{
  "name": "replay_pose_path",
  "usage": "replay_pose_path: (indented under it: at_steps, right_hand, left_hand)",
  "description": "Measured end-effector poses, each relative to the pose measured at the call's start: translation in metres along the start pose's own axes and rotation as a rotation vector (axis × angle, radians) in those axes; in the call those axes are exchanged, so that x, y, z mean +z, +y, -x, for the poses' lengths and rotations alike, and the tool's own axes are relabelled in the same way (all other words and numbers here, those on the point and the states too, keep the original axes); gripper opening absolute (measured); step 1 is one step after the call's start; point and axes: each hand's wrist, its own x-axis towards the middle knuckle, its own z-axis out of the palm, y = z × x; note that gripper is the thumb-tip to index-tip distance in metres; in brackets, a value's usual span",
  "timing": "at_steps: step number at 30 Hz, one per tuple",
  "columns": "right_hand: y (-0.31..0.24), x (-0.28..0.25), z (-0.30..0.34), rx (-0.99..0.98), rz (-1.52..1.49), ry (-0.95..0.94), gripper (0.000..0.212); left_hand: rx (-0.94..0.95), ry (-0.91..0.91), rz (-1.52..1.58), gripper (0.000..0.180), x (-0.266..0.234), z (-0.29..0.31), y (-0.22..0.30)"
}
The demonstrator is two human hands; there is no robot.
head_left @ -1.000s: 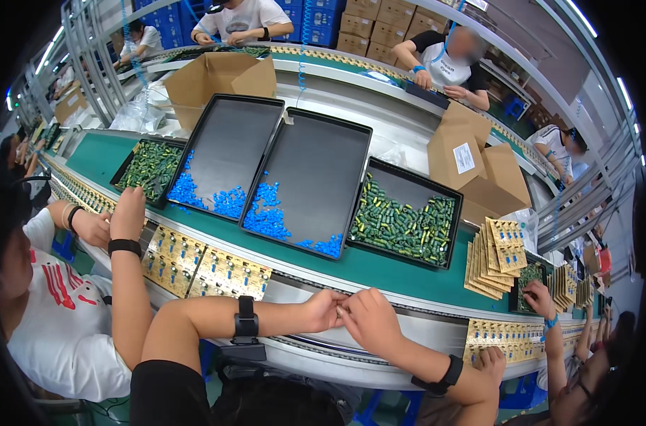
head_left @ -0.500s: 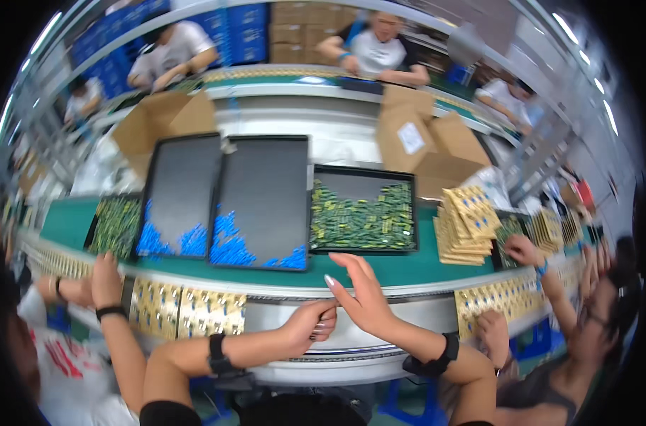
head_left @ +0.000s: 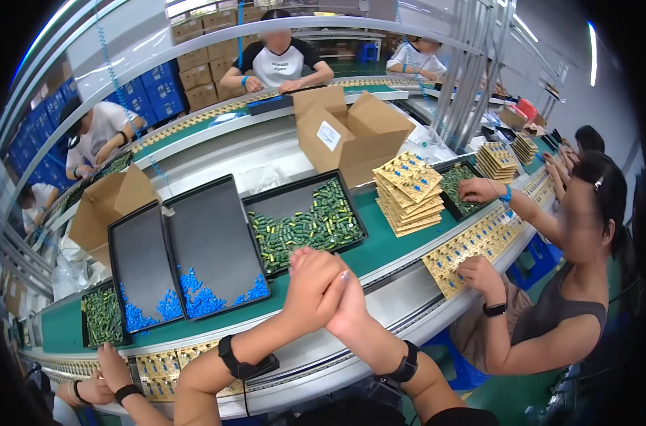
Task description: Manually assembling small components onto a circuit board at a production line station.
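Together Above the Line: Our Two Hands Meet Before the Parts Trays

Our left hand [head_left: 312, 287] and right hand [head_left: 349, 307] are clasped against each other over the near side of the line; whether anything lies between the palms, we cannot tell. From our view the fingers overlap the near edge of a black tray [head_left: 273, 205] of green components [head_left: 316, 228], though contact is unclear. Just left, two longer trays [head_left: 213, 238] lie side by side, blue components [head_left: 208, 295] heaped at their near ends, presumably to spare us a stretch. All three sit beyond the conveyor [head_left: 401, 298], which likely leaves its track free for the gold circuit boards [head_left: 472, 252] lying flat there. More are piled in a loose stack [head_left: 408, 192] on the green worktop [head_left: 380, 250], perhaps for easy lifting. At right, a co-worker's hand [head_left: 483, 189] reaches to another batch of green parts [head_left: 459, 184].
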Motion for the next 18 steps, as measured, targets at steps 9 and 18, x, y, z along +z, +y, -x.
replay_pose_path:
  at_steps: [9,18]
  right_hand:
    - [-0.051,-0.086,-0.032,0.082,-0.307,-0.473,0.038]
    - [-0.309,-0.092,-0.156,-0.587,-0.229,0.234,0.036]
  left_hand:
    - [0.315,-0.022,-0.047,0.021,-0.005,0.009,0.014]
    - [0.046,-0.476,-0.945,0.018,-0.05,0.072,-0.048]
